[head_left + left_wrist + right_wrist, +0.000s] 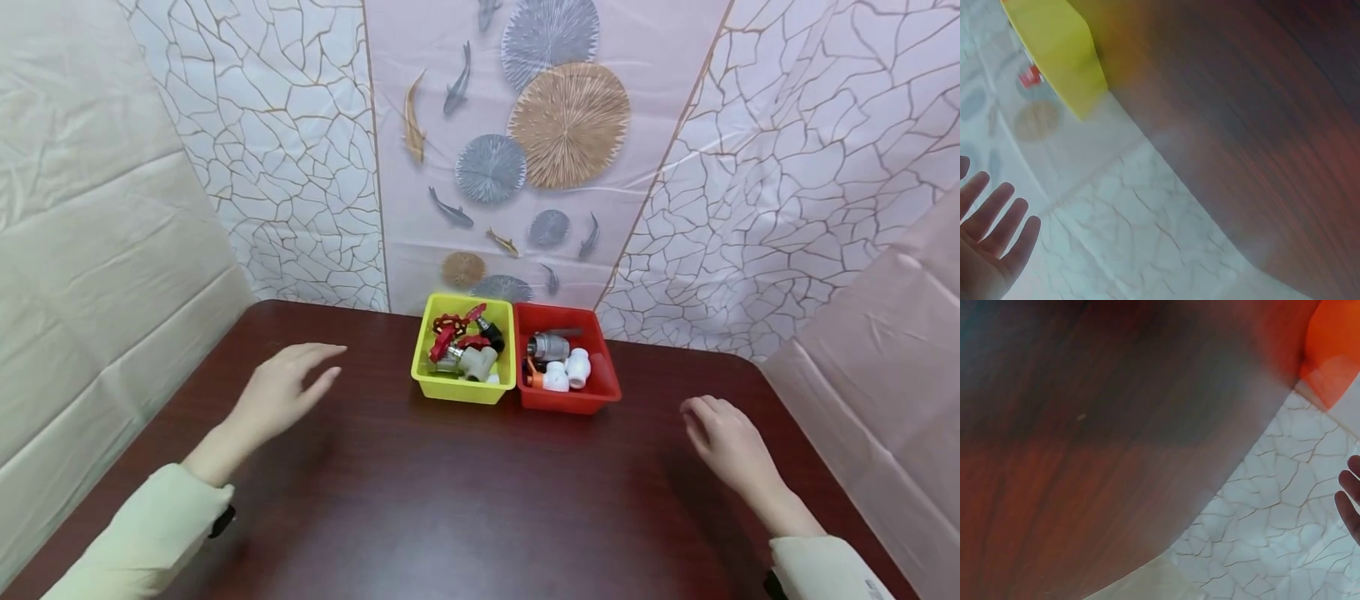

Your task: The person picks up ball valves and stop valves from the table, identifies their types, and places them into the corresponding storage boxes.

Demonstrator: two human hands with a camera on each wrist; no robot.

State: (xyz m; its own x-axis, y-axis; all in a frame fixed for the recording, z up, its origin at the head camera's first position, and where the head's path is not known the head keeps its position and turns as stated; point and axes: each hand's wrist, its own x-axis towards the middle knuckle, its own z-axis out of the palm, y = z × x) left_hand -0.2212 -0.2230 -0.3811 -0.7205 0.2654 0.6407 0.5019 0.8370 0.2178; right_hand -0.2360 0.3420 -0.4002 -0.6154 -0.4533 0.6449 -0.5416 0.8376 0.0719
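In the head view my left hand (281, 390) hovers over the left side of the table, fingers loosely extended and holding nothing. My right hand (727, 437) is raised above the right side with relaxed, slightly bent fingers, also holding nothing. Between them, at the back, a yellow bin (459, 390) contains several valves, some with red handwheels (450, 325). A red bin (570, 402) stands against its right side. Inside that one lie a grey metal valve (551, 347), white plastic fittings (578, 367) and a piece with an orange handle (534, 375). Neither hand touches a bin.
The dark wooden table (450, 500) has rounded far corners. Behind it hangs a patterned cloth backdrop (300, 167) with fish and round motifs. Pale cloth walls (97, 250) close off the left and right sides.
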